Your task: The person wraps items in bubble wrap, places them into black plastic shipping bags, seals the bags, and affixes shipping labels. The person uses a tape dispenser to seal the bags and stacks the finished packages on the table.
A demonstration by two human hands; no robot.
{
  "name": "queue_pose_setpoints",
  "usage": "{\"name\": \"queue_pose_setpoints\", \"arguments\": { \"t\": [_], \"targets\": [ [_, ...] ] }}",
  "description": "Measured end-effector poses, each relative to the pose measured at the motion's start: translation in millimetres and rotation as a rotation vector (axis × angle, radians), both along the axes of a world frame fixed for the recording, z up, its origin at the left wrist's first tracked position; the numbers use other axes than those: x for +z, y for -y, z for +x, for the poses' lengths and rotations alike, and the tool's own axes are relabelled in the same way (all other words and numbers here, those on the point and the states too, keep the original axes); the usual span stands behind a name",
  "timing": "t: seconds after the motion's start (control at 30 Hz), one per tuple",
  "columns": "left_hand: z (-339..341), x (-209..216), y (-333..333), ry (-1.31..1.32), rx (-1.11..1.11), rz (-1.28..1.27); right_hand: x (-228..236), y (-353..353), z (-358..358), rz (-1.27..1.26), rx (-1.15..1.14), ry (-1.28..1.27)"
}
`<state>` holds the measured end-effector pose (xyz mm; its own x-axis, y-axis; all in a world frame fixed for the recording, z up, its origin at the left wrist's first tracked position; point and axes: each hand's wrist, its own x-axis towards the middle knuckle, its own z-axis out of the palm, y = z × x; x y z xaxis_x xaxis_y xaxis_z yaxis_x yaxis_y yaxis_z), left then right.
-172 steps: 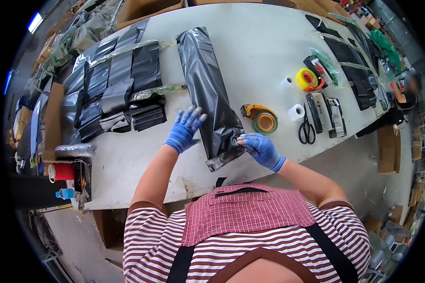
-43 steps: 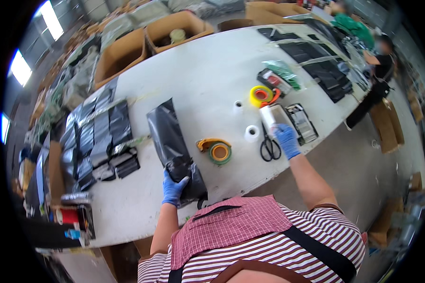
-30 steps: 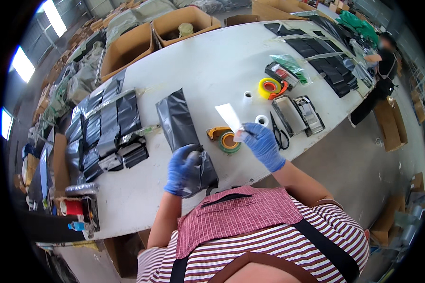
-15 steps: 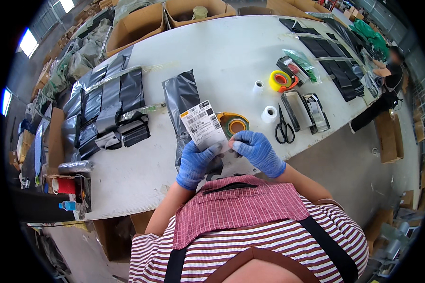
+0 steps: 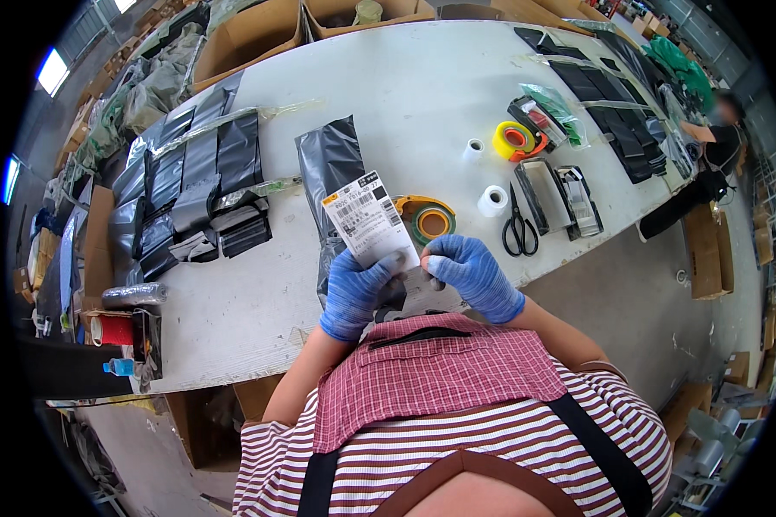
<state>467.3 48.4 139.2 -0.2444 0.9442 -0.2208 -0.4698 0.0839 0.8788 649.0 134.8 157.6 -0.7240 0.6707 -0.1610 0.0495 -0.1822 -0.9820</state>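
Note:
In my gloved left hand is a white printed shipping label, gripped near its lower edge and tilted. The thumb and fingertips of my gloved right hand pinch together at the label's lower right corner. Beneath the label a long black plastic mailing bag lies on the table, partly hidden by the label and my left hand. Just beyond my right hand rests a yellow tape dispenser with a roll on it.
Scissors, small white rolls and yellow tape are to the right on the white table. Stacks of black bags lie left, more bags far right. Cardboard boxes line the far edge; a person stands right.
The label has shifted slightly left and down in the view. The right hand's fingertips stay at its corner, with the reddish spot between them now gone from sight.

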Motion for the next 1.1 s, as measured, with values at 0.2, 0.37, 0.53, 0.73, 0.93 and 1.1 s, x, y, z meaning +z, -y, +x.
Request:
{"name": "queue_pose_setpoints", "arguments": {
  "t": [0.2,0.37,0.53,0.73,0.93,1.1],
  "targets": [
    [0.1,-3.8,0.1,0.015,-0.017,-0.025,0.3,3.0,-1.1,0.038,0.028,0.028],
    [9.4,-5.1,-12.6,-0.456,0.314,0.248,-11.8,6.7,-2.7,-0.103,-0.06,-0.118],
    [-1.1,4.6,-2.7,-0.675,0.009,0.248,-15.9,6.3,-6.4,0.137,-0.133,-0.067],
    [-1.4,-15.4,-3.6,-0.196,-0.175,-0.048,-18.6,6.3,-11.2,0.67,-0.084,0.047],
    [-35.0,-16.5,-16.8,-0.066,-0.053,-0.103,-28.0,-11.9,10.9,0.765,-0.19,0.296],
    [-90.1,-25.8,-32.3,0.007,0.18,-0.144,-93.2,-52.2,123.2,0.804,-0.392,0.715]
  ]
}}
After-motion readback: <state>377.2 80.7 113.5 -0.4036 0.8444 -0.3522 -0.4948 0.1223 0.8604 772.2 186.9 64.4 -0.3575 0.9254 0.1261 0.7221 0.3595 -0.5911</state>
